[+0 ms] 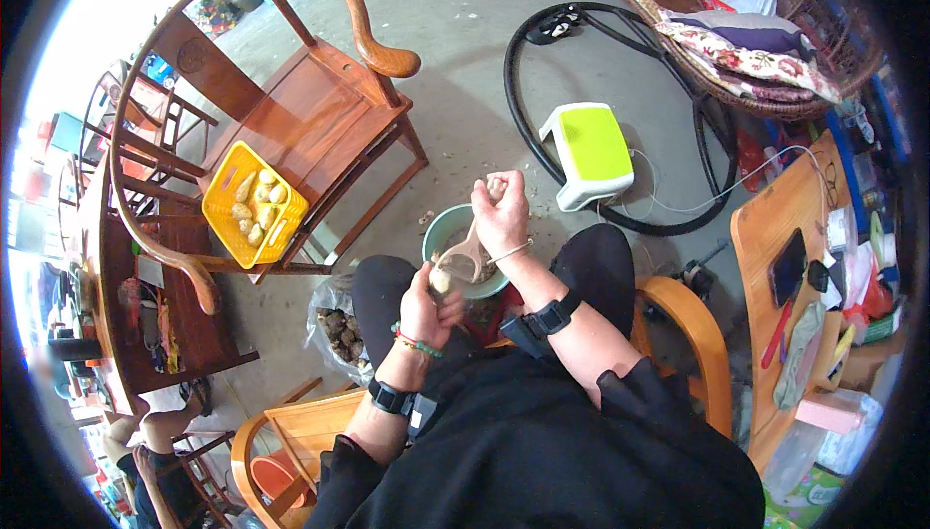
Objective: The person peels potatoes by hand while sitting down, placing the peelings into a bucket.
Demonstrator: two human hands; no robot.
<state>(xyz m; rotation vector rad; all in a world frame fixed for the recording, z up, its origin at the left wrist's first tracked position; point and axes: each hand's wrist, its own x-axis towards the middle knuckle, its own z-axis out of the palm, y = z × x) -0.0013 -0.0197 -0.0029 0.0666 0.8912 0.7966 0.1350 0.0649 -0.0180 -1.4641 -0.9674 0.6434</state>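
My left hand (421,315) grips a pale, peeled tuber (440,279), perhaps a taro, with its fingers curled around the lower side. In my right hand (503,215) is the handle of a Y-shaped peeler (474,247), whose head reaches the tuber's upper end. Both hands are above a light green basin (434,235) on the floor between my knees; dark scraps lie in it. A yellow plastic basket (290,203) holding several pale tubers (263,193) rests on the wooden armchair at my left. Beside my left knee, a clear plastic bag (317,317) holds brown, unpeeled tubers (340,333).
The wooden armchair (320,104) stands ahead on the left. A green-and-white stool (596,142) is inside a black ring-shaped frame (514,86). At right, a wooden board (759,238) carries a phone (788,267) and odds and ends. Another person (163,434) sits at lower left.
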